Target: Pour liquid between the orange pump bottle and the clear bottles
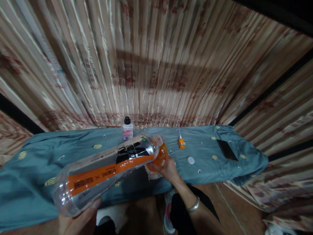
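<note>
My left hand (pixel 79 220) is wrapped round the base of a large clear plastic drink bottle (pixel 107 169) with a silver and orange label. The bottle is tilted, its uncapped-looking mouth up against an orange translucent bottle (pixel 161 156) in my right hand (pixel 168 169). How much liquid either holds I cannot tell. Beneath the right hand lies a pale, scallop-edged cloth (pixel 153 175). Beyond it rests an orange spray head (pixel 181 143) with a thin tube, and nearer me a round white cap (pixel 191 160).
A clear bottle with a black top and pink label (pixel 127 132) stands at the back of the blue-green bedding (pixel 88 156). A dark phone (pixel 227 150) lies at the right. Pleated, patterned curtains (pixel 151 71) hang behind, and dark frame bars (pixel 271 88) run along the sides.
</note>
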`<state>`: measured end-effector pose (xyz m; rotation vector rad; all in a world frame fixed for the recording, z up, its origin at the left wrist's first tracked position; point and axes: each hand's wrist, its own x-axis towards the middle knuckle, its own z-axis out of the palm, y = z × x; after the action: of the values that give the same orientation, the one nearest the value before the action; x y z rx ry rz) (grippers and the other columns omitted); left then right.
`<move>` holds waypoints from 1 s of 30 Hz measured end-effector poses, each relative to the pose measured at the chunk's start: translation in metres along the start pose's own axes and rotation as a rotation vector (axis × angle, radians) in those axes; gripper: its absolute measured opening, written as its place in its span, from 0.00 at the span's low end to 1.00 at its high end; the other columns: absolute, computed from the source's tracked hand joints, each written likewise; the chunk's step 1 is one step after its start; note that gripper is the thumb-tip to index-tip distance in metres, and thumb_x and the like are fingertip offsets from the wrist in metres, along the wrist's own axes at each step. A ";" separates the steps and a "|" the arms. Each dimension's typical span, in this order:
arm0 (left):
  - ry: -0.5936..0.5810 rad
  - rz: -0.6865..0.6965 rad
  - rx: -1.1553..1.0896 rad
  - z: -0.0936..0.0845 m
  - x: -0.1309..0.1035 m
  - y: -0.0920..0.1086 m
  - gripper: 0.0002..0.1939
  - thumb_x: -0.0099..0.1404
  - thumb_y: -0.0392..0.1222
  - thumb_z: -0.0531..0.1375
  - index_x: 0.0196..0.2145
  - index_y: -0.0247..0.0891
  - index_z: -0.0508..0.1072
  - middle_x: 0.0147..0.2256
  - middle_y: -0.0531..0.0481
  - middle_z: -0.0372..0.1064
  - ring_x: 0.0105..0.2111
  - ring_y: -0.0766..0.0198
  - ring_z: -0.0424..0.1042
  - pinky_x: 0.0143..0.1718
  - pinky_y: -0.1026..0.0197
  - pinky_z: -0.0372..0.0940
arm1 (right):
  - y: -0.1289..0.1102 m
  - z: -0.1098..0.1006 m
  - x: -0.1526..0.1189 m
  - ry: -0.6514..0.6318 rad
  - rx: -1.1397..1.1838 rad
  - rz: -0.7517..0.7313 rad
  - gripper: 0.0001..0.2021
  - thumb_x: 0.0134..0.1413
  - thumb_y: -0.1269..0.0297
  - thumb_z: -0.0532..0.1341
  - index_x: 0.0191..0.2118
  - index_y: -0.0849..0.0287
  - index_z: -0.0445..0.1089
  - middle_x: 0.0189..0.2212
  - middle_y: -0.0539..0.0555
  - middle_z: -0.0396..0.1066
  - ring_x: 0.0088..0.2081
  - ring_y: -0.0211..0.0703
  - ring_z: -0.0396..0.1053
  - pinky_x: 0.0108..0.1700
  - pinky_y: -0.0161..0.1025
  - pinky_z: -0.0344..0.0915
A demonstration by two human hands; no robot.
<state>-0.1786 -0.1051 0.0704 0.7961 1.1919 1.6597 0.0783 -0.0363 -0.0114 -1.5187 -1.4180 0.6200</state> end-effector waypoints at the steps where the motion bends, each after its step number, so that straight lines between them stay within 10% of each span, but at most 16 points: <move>1: 0.000 -0.003 -0.007 0.000 0.000 0.000 0.34 0.47 0.46 0.76 0.53 0.49 0.74 0.51 0.50 0.75 0.54 0.51 0.73 0.62 0.52 0.64 | -0.001 0.000 0.000 0.003 0.000 -0.001 0.32 0.42 0.46 0.71 0.52 0.58 0.72 0.40 0.59 0.82 0.41 0.56 0.81 0.43 0.47 0.78; 30: 0.011 0.035 -0.067 0.001 0.000 0.002 0.34 0.43 0.45 0.77 0.49 0.49 0.76 0.45 0.53 0.78 0.46 0.58 0.77 0.50 0.64 0.72 | -0.002 -0.002 0.000 -0.008 -0.010 -0.005 0.33 0.42 0.45 0.71 0.52 0.59 0.72 0.42 0.61 0.82 0.42 0.59 0.81 0.43 0.50 0.78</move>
<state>-0.1784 -0.1049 0.0729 0.7707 1.1302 1.7252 0.0791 -0.0371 -0.0089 -1.5223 -1.4326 0.6176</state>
